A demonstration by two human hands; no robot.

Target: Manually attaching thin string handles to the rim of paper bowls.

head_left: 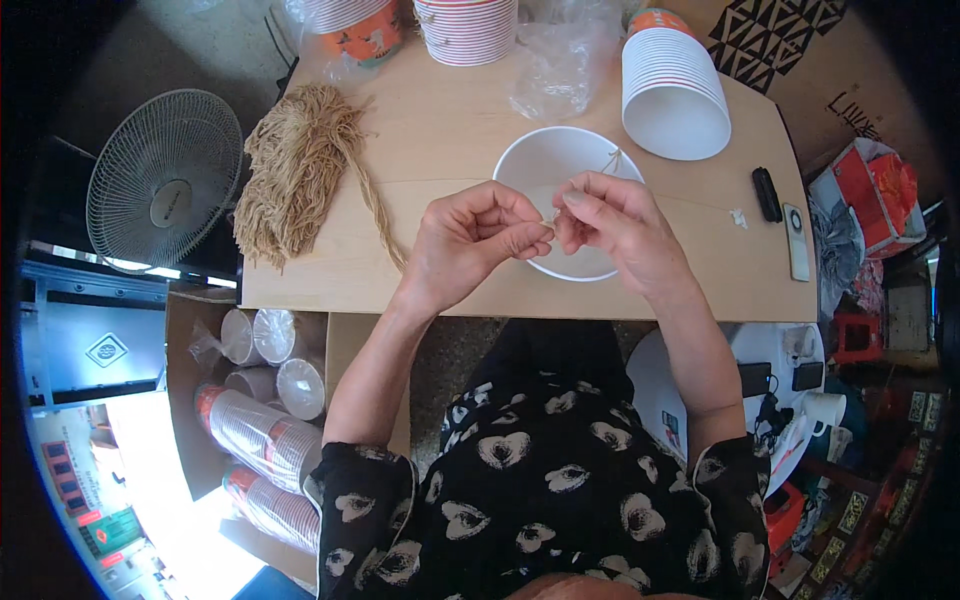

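A large white paper bucket rests on the table with its opening toward me. Tan twine shows at its rim, just past my right hand. My left hand pinches a thin bit of twine between thumb and forefinger over the bucket's mouth. Close beside it, my right hand is closed in a pinch, its fingertips nearly meeting the left ones. Whatever those right fingers hold is too small to make out. A thick bundle of tan twine lies to the left, with a twisted tail reaching toward my left wrist.
Stacked paper buckets lie at the back right, near a crumpled clear plastic bag. More stacks stand at the far edge. A black object lies on the right. A fan and a carton of wrapped buckets are at left.
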